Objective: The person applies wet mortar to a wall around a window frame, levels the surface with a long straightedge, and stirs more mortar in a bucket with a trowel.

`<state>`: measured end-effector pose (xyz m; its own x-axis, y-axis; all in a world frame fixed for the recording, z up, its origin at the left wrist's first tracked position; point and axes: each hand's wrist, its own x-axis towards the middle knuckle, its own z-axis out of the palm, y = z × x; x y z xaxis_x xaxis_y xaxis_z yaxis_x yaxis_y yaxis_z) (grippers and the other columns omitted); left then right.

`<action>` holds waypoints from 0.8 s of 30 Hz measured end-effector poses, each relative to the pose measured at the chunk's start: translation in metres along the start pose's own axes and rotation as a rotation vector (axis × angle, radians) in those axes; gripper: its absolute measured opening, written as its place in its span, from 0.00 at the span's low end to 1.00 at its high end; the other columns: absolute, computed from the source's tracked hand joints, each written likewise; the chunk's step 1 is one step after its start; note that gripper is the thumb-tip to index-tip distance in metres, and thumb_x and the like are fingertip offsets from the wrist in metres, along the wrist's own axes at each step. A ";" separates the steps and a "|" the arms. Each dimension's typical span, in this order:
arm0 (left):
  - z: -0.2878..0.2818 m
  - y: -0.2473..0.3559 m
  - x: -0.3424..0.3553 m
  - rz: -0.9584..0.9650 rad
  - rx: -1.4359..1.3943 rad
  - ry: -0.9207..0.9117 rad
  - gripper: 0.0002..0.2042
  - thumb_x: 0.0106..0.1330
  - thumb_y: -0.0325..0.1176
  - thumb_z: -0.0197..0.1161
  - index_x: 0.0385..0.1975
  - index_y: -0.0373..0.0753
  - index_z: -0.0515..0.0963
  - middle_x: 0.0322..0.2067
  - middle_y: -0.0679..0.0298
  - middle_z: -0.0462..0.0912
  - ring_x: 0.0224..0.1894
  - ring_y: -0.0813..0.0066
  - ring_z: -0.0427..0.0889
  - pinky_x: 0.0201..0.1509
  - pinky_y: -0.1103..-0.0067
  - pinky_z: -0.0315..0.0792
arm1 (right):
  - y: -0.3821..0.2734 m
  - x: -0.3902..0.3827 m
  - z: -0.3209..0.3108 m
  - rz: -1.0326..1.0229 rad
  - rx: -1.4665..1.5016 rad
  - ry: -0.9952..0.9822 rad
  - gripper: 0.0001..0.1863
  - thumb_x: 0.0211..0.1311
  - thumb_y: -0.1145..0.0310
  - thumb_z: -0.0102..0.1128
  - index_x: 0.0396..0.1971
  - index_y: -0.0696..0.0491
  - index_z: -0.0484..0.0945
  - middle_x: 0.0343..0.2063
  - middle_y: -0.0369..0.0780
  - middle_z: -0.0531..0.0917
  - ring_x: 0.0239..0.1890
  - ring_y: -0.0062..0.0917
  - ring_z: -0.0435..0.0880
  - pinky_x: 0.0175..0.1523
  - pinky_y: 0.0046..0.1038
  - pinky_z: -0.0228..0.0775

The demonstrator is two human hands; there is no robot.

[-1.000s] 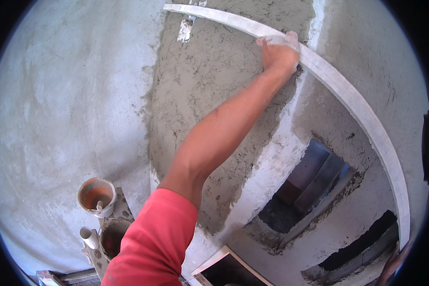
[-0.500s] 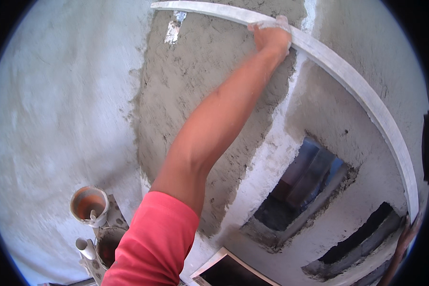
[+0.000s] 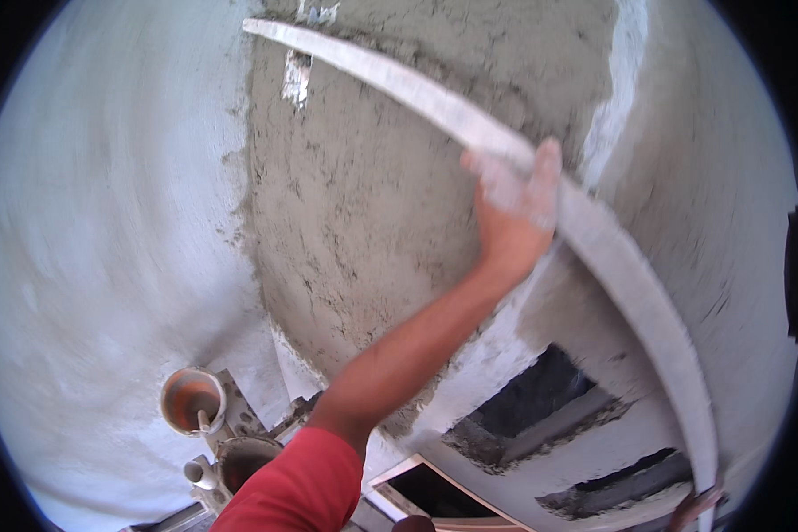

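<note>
A long pale straightedge [image 3: 470, 120], bent by the lens, slants across the wall from the upper left to the lower right. My left hand [image 3: 519, 191], its fingers whitened with plaster, grips the bar near its middle. Close to the lower right end, my right hand [image 3: 696, 507] is closed on the same bar and shows only in part. Behind the bar lies a rough patch of wet grey mortar [image 3: 372, 213]. Some mortar has gathered along the bar's upper edge. A small whitish box-like spot [image 3: 297, 80] is set in the patch just under the bar's far end.
Pale smooth wall [image 3: 124, 204] borders the mortar on the left. Two dark recesses, an upper opening [image 3: 541, 390] and a lower slot [image 3: 629, 488], sit at lower right. Below left stand an orange-lined bucket [image 3: 166, 401], a darker bucket [image 3: 224, 457] and a white tube [image 3: 200, 474].
The straightedge has come down across the mortar, with my left hand lower on the wall and my right hand lower and farther left. Fresh mortar shows above the bar.
</note>
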<state>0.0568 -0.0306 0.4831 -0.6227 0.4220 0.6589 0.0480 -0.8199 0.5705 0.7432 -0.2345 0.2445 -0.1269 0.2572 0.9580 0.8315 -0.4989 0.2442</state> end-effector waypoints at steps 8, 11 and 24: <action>0.010 0.037 0.003 -0.516 0.374 0.024 0.35 0.64 0.46 0.57 0.53 0.16 0.55 0.45 0.34 0.70 0.49 0.46 0.71 0.57 0.70 0.63 | -0.073 0.039 -0.072 0.598 -0.076 -0.564 0.39 0.57 0.72 0.59 0.68 0.48 0.52 0.56 0.53 0.70 0.55 0.57 0.68 0.55 0.49 0.63; 0.017 0.032 -0.003 -0.500 0.653 0.025 0.37 0.64 0.47 0.56 0.56 0.14 0.53 0.49 0.31 0.67 0.53 0.44 0.69 0.60 0.69 0.60 | -0.067 0.055 -0.079 0.849 0.214 -0.648 0.41 0.54 0.75 0.57 0.68 0.43 0.51 0.50 0.54 0.75 0.46 0.56 0.75 0.47 0.50 0.69; 0.019 0.002 -0.016 -0.444 0.551 0.128 0.34 0.68 0.42 0.52 0.58 0.16 0.48 0.51 0.36 0.66 0.51 0.50 0.69 0.58 0.71 0.62 | -0.014 0.045 -0.068 0.981 0.628 -0.791 0.27 0.55 0.66 0.59 0.55 0.60 0.69 0.51 0.45 0.74 0.53 0.37 0.73 0.60 0.43 0.64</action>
<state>0.0814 -0.0314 0.4832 -0.7600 0.5940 0.2635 0.1350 -0.2523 0.9582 0.6890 -0.2727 0.2946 0.7963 0.5201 0.3088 0.5289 -0.3511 -0.7726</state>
